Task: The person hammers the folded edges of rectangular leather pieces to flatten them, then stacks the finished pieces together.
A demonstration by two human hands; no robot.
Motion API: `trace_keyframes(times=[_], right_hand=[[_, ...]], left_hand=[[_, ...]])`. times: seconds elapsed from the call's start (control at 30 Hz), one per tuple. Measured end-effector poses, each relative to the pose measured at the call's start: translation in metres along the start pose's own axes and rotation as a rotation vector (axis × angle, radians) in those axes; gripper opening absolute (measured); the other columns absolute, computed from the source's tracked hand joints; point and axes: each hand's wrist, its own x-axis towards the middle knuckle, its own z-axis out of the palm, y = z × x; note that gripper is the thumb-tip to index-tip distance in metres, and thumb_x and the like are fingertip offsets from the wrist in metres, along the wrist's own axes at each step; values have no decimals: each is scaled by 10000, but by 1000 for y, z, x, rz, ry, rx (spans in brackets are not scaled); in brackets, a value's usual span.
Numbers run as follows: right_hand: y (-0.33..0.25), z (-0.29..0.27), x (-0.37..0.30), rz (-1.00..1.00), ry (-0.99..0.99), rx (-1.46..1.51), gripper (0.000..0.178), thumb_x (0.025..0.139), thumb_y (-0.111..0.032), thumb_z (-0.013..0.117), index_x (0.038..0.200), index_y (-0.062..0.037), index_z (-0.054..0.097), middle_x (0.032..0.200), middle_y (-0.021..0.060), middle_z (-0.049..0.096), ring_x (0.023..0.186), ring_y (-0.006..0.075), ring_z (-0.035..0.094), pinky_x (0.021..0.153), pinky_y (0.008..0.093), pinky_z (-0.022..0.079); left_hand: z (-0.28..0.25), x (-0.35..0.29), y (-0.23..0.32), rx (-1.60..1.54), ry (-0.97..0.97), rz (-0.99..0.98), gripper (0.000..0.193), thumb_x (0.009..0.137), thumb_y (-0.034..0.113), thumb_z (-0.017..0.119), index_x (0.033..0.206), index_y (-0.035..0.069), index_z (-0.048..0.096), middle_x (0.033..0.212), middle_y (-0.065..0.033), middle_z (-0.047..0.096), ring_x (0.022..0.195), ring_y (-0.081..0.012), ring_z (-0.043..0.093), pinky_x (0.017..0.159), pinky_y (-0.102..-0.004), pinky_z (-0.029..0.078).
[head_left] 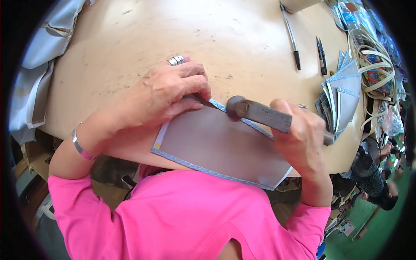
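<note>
A grey panel [212,141] with blue-trimmed edges lies at the table's near edge, partly overhanging it. My right hand [301,136] is wrapped round the handle of a hammer [265,115]. The hammer's rounded face is over the panel's far blue edge; whether it touches cannot be told. My left hand [180,89], with a ring on one finger, rests at the panel's far left corner. Its fingers are closed on a dark, narrow pointed piece [207,101] lying along that edge; most of it is hidden by the fingers.
Several similar blue-edged panels [346,93] are fanned in a pile at the right. Beyond them lie a coil of cream strips [377,65] and plastic bottles. A pen [291,39] and black tweezers-like tool [321,56] lie at the far right. Grey material [45,47] hangs at the left edge.
</note>
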Motion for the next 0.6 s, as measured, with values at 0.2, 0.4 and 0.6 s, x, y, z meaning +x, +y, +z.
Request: trace_keyframes(times=[0.2, 0.4, 0.6], right_hand=[[-8, 11, 4, 22, -5, 4, 114, 717, -37, 548, 774, -125, 503, 639, 65, 522, 502, 234, 550, 451, 354, 430], [-12, 8, 11, 19, 37, 40, 142, 701, -12, 532, 787, -121, 502, 621, 72, 508, 519, 241, 559, 452, 376, 436], [-14, 15, 10, 70, -6, 108, 144, 699, -17, 544, 800, -110, 501, 627, 87, 515, 528, 271, 561, 455, 399, 433]], left_hand=[[5, -10, 4, 401, 70, 250, 194, 616, 81, 640, 801, 86, 583, 801, -28, 508, 780, -155, 562, 666, -301, 459], [-1, -12, 9, 250, 46, 82, 174, 648, 64, 702, 805, 71, 628, 780, -39, 555, 699, -197, 546, 660, -307, 451], [-14, -16, -1, -56, -3, -173, 260, 620, 57, 736, 857, 87, 634, 857, -47, 556, 790, -209, 543, 666, -329, 450]])
